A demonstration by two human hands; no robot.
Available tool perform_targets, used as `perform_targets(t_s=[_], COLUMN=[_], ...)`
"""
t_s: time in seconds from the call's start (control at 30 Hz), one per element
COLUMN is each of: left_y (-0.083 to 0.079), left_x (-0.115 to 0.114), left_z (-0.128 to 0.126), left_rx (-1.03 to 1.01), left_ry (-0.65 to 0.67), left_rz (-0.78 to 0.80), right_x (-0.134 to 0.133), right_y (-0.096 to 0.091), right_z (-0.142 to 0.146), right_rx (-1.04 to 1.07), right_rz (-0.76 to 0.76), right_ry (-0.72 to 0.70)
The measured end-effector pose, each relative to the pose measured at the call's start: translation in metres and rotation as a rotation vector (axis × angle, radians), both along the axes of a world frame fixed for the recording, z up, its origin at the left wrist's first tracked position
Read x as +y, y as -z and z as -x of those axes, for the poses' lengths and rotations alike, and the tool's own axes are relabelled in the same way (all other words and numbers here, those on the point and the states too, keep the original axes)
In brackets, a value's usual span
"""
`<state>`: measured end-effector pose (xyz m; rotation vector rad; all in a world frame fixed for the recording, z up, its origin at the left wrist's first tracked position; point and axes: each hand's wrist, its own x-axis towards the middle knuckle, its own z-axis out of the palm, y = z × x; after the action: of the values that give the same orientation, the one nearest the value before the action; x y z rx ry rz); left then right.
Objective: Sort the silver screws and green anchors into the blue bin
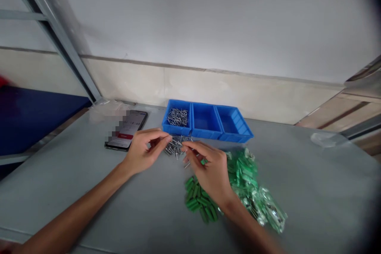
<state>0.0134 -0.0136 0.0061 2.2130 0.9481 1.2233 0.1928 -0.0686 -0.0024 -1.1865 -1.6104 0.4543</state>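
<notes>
Left hand (pixel 139 152) and right hand (pixel 208 172): grips half-closed, fingertips meeting over loose silver metal pins (pixel 175 147) on the grey table (pixel 297 190), any held pin unclear. Further pins (pixel 177 117) occupy the left compartment of a blue plastic three-compartment bin (pixel 205 131); the other two show none. Green plastic anchors (pixel 199 200) lie near.

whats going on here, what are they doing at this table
A person is working with bare hands at a grey table. The left hand and right hand are close together, fingertips just above a small loose pile of metal fasteners; whether either holds one is too small to tell. Behind the pile, a blue three-compartment bin has more in its left compartment. Green plastic wall plugs lie beside a clear bag, with a phone on the left.
</notes>
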Motion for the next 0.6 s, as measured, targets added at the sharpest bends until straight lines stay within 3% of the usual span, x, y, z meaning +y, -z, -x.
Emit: perform_targets(t_s=[0.17, 0.27, 0.4, 0.5, 0.57, 0.6], left_y=[0.004, 0.008, 0.01, 0.01, 0.01, 0.011], left_x=[0.0, -0.001, -0.002, 0.001, 0.005, 0.007], left_z=[-0.001, -0.003, -0.003, 0.0, 0.003, 0.005], left_rx=[0.023, 0.006, -0.063, -0.093, -0.097, -0.093], left_ry=[0.039, 0.034, -0.081, -0.169, -0.208, -0.216], left_rz=[0.05, -0.026, -0.189, -0.233, -0.243, -0.249], right_x=[0.002, -0.002, -0.013, -0.002, 0.02, 0.033], right_y=[0.0, -0.003, -0.033, -0.061, -0.069, -0.069], right_z=[0.002, 0.002, 0.002, 0.004, 0.006, 0.006], right_rx=[0.038, 0.022, -0.031, -0.082, -0.143, -0.179], right_rz=[-0.03, -0.086, -0.379, -0.62, -0.668, -0.611], right_ry=[0.022, 0.04, 0.278, 0.39, 0.405, 0.397])
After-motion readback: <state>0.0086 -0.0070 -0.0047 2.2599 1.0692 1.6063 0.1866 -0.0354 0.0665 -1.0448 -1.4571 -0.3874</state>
